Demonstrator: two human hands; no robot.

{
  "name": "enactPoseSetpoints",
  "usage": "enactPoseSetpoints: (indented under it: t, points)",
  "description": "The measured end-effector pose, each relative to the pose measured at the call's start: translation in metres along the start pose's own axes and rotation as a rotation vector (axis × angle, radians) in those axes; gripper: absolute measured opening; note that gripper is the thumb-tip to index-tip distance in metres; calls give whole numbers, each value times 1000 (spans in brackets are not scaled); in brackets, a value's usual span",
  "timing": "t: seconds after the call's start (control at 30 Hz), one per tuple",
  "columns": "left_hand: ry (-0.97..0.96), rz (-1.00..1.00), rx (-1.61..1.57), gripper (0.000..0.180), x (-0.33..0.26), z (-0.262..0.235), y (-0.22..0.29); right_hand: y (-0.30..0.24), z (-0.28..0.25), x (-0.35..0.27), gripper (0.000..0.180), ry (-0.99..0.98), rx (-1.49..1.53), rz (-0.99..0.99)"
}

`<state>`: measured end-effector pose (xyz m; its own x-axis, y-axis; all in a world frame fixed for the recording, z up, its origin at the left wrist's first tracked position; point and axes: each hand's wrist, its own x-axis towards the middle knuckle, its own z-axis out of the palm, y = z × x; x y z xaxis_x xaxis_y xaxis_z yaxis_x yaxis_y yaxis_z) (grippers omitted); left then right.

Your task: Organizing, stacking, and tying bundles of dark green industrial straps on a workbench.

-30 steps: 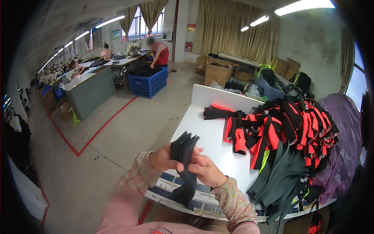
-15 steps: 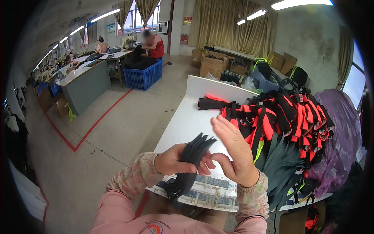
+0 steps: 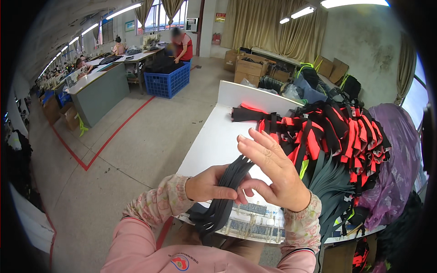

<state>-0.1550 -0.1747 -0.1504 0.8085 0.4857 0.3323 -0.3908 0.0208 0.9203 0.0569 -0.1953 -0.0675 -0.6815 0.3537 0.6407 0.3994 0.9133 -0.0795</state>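
Note:
My left hand [image 3: 211, 184] grips a bundle of dark grey fabric strips [image 3: 223, 200] around its middle, above the near edge of a white table [image 3: 214, 136]. The strips fan out at the top and hang down below my fist. My right hand [image 3: 275, 175] is raised beside the bundle with its fingers spread and upright; its thumb and palm touch the strips near my left fingers. Both forearms wear pink patterned sleeves.
A heap of red-and-black garments [image 3: 327, 132] and dark green strips [image 3: 330, 186] covers the table's right side. A purple bag [image 3: 393, 159] lies further right. Cardboard boxes [image 3: 248, 68], a blue crate [image 3: 166, 82] and people at long worktables [image 3: 98, 88] stand beyond.
My right hand has let go of the bundle and lifted, fingers opening upward. The strips have tilted and fanned out at the top while my left hand keeps its grip.

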Motion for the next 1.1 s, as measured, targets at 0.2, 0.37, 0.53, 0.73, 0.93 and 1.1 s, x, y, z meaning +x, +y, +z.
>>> enactPoseSetpoints:
  t: [0.2, 0.37, 0.53, 0.73, 0.93, 1.1]
  points:
    - [-18, -6, 68, 46, 3, 1, 0, -1, -5, 5, 72, -194, 168, -7]
    - [-27, 2, 157, 45, 6, -1, -4, -2, -6, 2, 74, -268, 198, -12]
    - [47, 12, 160, 45, 7, 4, 1, -7, -21, 4, 80, -256, 191, 41]
    - [-6, 3, 40, 45, 7, 2, 4, -4, -22, 0, 71, 65, 127, 6]
    - [18, 40, 39, 45, 5, 1, 4, -3, -7, -14, 41, 57, -106, -51]
    - [27, 44, 48, 47, 3, -2, 0, -4, -4, -15, 41, 60, -100, -65]
